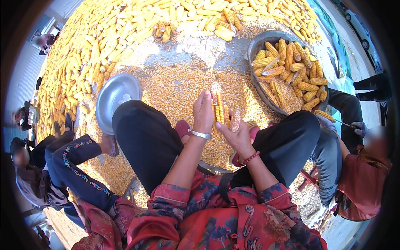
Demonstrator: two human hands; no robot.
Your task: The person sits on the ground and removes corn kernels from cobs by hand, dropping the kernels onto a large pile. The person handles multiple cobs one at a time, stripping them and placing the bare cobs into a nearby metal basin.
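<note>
Between my knees, my left hand (203, 112) grips an upright ear of corn (220, 107) whose kernels are partly gone, leaving rows of yellow ones. A stripped corn cob (235, 120) sits in my right hand (236, 136), pressed close against that ear, with the thumb near the ear's lower end. The palm sides and some fingers of both hands are hidden. Loose corn kernels (175, 93) cover the ground under and beyond my hands.
A grey metal basin (104, 100) stands by my left knee. By my right knee is a large dark tub (254, 67) of corn ears. A big heap of ears (103, 40) spreads ahead. People sit close on both sides; the one at right holds an ear (324, 115) and a thin tool.
</note>
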